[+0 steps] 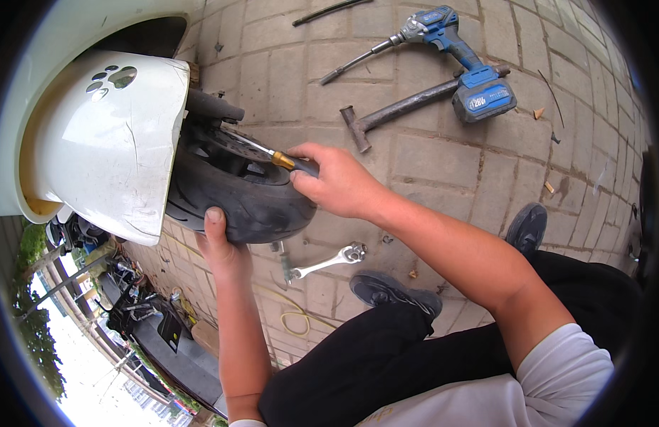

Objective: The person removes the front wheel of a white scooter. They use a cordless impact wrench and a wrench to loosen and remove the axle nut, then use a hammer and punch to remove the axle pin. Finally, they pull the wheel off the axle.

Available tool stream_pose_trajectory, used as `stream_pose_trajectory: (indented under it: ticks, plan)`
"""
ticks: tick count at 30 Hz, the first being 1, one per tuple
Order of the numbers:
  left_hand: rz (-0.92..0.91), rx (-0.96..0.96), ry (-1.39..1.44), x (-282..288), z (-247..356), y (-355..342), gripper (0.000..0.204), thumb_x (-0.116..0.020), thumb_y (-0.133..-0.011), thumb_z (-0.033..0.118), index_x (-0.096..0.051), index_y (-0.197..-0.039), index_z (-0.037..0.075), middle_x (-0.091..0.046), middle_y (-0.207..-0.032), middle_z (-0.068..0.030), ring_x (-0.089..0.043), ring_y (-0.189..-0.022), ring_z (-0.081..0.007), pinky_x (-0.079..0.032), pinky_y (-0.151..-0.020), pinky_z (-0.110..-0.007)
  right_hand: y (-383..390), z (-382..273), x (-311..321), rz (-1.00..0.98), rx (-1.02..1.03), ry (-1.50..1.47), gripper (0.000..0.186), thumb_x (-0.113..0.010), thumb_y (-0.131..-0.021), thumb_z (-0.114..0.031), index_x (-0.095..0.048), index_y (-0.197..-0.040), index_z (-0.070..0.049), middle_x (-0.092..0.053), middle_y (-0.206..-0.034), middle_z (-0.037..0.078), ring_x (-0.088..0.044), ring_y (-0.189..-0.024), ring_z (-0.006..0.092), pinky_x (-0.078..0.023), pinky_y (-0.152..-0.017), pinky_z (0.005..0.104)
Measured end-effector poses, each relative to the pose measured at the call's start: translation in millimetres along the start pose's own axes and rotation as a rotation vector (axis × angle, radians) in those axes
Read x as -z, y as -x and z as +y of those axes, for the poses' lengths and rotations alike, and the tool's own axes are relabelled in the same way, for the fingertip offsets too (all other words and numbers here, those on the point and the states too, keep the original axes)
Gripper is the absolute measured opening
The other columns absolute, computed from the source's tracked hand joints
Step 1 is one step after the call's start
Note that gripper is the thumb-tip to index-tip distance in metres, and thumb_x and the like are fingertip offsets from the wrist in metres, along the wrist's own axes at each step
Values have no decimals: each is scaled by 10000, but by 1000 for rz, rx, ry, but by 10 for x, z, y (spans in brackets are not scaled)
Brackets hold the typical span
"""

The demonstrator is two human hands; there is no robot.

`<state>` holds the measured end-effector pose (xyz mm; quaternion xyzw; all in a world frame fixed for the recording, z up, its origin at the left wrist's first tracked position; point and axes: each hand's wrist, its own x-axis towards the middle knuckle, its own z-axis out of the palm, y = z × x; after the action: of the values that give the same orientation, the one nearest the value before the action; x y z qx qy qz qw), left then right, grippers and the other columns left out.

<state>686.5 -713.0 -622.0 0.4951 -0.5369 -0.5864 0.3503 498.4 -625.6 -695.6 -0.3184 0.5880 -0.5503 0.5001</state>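
In my right hand (340, 179) is a screwdriver (282, 160) with a gold and dark handle, closed in my fingers. Its thin metal shaft points left over the disc (233, 144) at the wheel's hub; where exactly the tip rests I cannot tell. My left hand (226, 249) grips the black-tyred wheel (269, 213) from the near side, thumb on the tread and the other fingers hidden beneath. A scuffed white mudguard (112, 142) with a paw-print sticker covers the wheel's left part. Beside the wheel, a dark tube (219, 107) sticks out.
On the paving lie a blue cordless driver (443, 35) with a long socket bit, a rusty T-shaped metal bar (408, 103), and a wrench (329, 262) near my shoe (393, 290). A yellow cord (297, 324) loops nearby. Parked scooters (141, 306) stand at the lower left.
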Motion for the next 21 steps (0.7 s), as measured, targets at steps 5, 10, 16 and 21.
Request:
stream_pose_trajectory:
  ticks: [5, 10, 16, 21]
  plan:
    - [-22, -53, -31, -9, -16, -5, 736, -684, -882, 468, -449, -1369, -31, -555, -1328, -122, -552, -1209, -242, -406, -1072, -395, -26, -12, -25, 9, -32, -21, 459, -617, -850, -200, -592, -1242, 36, -682, -964, 184, -649, -857, 231, -513, -786, 341]
    - [-36, -57, -19, -4, -23, -5, 745, -681, -882, 473, -441, -1375, -32, -553, -1333, -125, -553, -1210, -244, -406, -1072, -396, -48, -96, 36, -149, -374, -370, 458, -603, -890, -183, -558, -1302, 14, -662, -917, 140, -618, -766, 182, -501, -712, 315]
    - [-34, -50, -7, -10, -28, -5, 750, -672, -888, 473, -426, -1386, -32, -542, -1349, -130, -546, -1223, -248, -406, -1077, -403, -52, -175, -41, -99, -109, -93, 424, -575, -936, -196, -564, -1295, 29, -683, -935, 140, -617, -669, 227, -511, -683, 355]
    - [-34, -56, -22, -12, -27, -5, 746, -668, -890, 469, -426, -1386, -33, -541, -1350, -132, -545, -1224, -249, -405, -1078, -405, -36, -116, -108, -42, -48, -1, 412, -565, -938, -199, -575, -1276, 35, -688, -950, 208, -662, -797, 258, -513, -763, 362]
